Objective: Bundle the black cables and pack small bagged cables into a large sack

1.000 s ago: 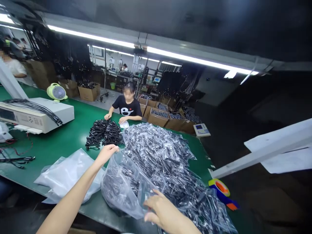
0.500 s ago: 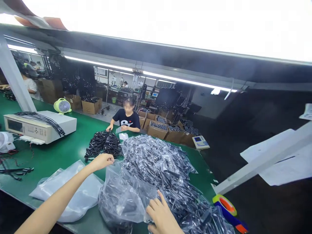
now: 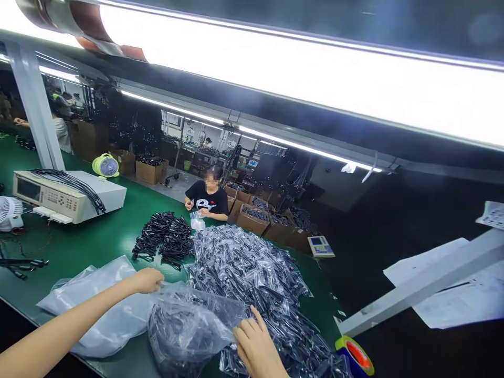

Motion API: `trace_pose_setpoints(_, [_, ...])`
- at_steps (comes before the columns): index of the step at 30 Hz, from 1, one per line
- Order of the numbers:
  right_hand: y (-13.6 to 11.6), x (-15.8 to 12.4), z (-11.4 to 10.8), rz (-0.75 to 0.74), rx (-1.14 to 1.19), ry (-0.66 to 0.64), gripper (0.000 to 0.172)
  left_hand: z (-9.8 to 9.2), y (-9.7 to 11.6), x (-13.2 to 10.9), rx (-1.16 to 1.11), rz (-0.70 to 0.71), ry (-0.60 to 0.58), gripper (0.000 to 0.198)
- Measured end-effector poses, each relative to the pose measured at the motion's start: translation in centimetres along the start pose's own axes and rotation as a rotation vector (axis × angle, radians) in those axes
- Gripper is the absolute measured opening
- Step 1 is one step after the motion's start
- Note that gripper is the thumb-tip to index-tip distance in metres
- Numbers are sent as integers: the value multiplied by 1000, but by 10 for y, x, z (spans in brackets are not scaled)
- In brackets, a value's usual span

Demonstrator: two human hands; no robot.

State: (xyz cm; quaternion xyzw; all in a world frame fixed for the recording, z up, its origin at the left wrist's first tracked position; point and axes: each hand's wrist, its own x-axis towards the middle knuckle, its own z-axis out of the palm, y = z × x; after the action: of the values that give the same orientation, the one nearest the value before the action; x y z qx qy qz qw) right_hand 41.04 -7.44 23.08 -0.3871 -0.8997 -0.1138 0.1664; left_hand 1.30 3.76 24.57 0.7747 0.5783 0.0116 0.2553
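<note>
two hands, one big clear bag [image 3: 185, 331] full of black cables

the big clear bag lies on the green surface [image 3: 90, 244], at the near edge, just in front of the person. it is between a flat stack of empty plastic bags [image 3: 98, 307] on its left and a large heap of small packed bags [image 3: 252, 268] on its right, and it touches both.

the left hand [image 3: 147, 280] is closed on the far upper edge of the big clear bag and pinches the film between the fingers. i think it holds there so that the soft mouth does not fall down. the right hand [image 3: 255, 344] is open, with the fingers stretched out. it lies flat where the side of the bag meets the heap, probably to keep the bag steady on that side.

the big clear bag is thin and wrinkled, with many shiny folds. dark cables fill its lower part, so it looks round and heavy there, while the upper film is loose.

behind it, bare bundles of black cable [image 3: 163, 239] lie in a pile. a person in a black shirt [image 3: 208, 198] sits across the surface and holds a small bag. a white test machine [image 3: 66, 195] stands further left, and a roll of tape [image 3: 356, 357] is at the right corner.
</note>
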Motion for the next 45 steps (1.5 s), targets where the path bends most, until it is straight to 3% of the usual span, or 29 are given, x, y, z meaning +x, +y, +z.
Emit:
trace_pose_setpoints(5, [6, 1, -12, 96, -16, -152, 21, -7, -5, -11, -67, -69, -48, 11])
trace_pose_setpoints(12, [19, 14, -43, 206, -12, -267, 16, -31, 16, 2, -5, -128, -57, 17])
trace_pose_setpoints(15, [23, 12, -50, 313, 70, -375, 17, -42, 25, 12, -32, -146, -57, 34])
trace_pose_setpoints(19, [17, 2, -58, 406, 337, -536, 22, -56, 36, 24, -129, -131, -22, 36])
trace_pose_setpoints(23, [10, 2, -76, 442, 315, -402, 32, -74, 43, 33, -228, -121, 45, 34])
trace_pose_setpoints(27, [1, 8, -95, 397, 301, -286, 36, -84, 38, 25, -334, -130, 116, 32])
trace_pose_setpoints(32, [-3, 6, -98, 382, 298, -255, 35, -71, 26, 2, -519, -152, 188, 26])
trace_pose_setpoints(36, [4, 9, -98, 363, 263, -222, 35, -66, 29, -7, -682, -138, 262, 20])
trace_pose_setpoints(41, [13, 17, -116, 360, 261, -61, 33, -94, 37, -19, -817, -94, 348, 20])
trace_pose_setpoints(45, [15, 17, -120, 340, 252, -32, 32, -108, 36, -32, -852, -91, 382, 20])
